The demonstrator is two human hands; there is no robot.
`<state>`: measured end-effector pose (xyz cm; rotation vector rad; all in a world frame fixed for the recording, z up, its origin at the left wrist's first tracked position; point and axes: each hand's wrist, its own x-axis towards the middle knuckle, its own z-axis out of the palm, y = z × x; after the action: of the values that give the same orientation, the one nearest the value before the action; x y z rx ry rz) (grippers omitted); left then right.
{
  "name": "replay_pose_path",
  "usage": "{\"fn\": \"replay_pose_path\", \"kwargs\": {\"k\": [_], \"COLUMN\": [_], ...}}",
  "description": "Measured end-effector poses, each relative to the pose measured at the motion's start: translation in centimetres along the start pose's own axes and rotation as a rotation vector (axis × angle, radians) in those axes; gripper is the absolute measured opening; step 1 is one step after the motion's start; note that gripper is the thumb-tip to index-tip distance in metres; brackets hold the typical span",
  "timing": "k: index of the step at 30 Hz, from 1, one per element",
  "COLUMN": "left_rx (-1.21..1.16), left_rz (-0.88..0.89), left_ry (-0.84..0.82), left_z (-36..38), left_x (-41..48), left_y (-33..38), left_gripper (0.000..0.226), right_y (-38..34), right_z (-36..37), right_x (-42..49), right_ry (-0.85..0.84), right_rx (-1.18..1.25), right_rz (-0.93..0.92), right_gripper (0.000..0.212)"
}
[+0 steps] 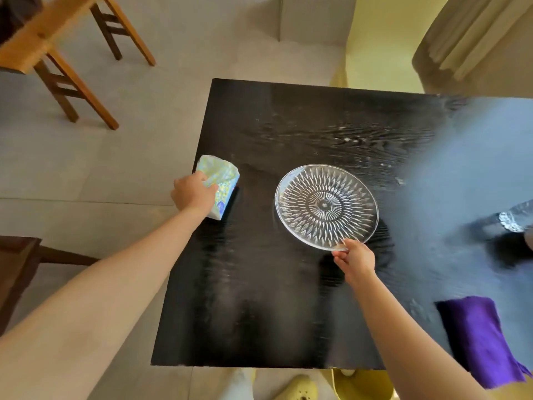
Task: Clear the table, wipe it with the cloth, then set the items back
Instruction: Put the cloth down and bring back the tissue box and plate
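Observation:
A black square table (259, 298) fills the middle of the view. My left hand (192, 194) grips a soft tissue pack (220, 177) with a blue, green and yellow print at the table's left edge. My right hand (356, 259) pinches the near rim of a clear cut-glass plate (326, 204) near the table's centre. A purple cloth (481, 342) lies folded at the table's near right corner, hanging partly over the edge.
A silvery, foil-like object (514, 217) shows at the right edge, cut off by the frame. Wooden chairs (72, 79) stand on the tiled floor at the far left. A curtain (476, 44) hangs at the far right. Yellow clogs (300, 389) show below the table's near edge.

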<state>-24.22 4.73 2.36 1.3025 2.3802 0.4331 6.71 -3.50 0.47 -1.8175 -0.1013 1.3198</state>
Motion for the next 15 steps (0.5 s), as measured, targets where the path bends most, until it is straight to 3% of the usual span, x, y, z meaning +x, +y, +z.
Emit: {"fn": "replay_pose_path", "kwargs": {"k": [5, 9, 15], "left_rx": [0.096, 0.171, 0.226], "left_rz": [-0.026, -0.083, -0.116], "left_ry": [-0.006, -0.123, -0.205], "left_z": [1.3, 1.8, 1.4], "left_x": [1.8, 2.4, 2.3], "left_y": [0.6, 0.0, 0.6], "left_gripper": [0.037, 0.048, 0.059], "right_y": [-0.7, -0.8, -1.5], "right_z": [0.5, 0.3, -0.4], "right_x": [1.7, 2.7, 3.6], "right_ry": [0.057, 0.107, 0.041], "right_rx": [-0.155, -0.291, -0.309], "right_rz": [0.023, -0.007, 0.057], "right_gripper": [0.021, 0.022, 0.011]}}
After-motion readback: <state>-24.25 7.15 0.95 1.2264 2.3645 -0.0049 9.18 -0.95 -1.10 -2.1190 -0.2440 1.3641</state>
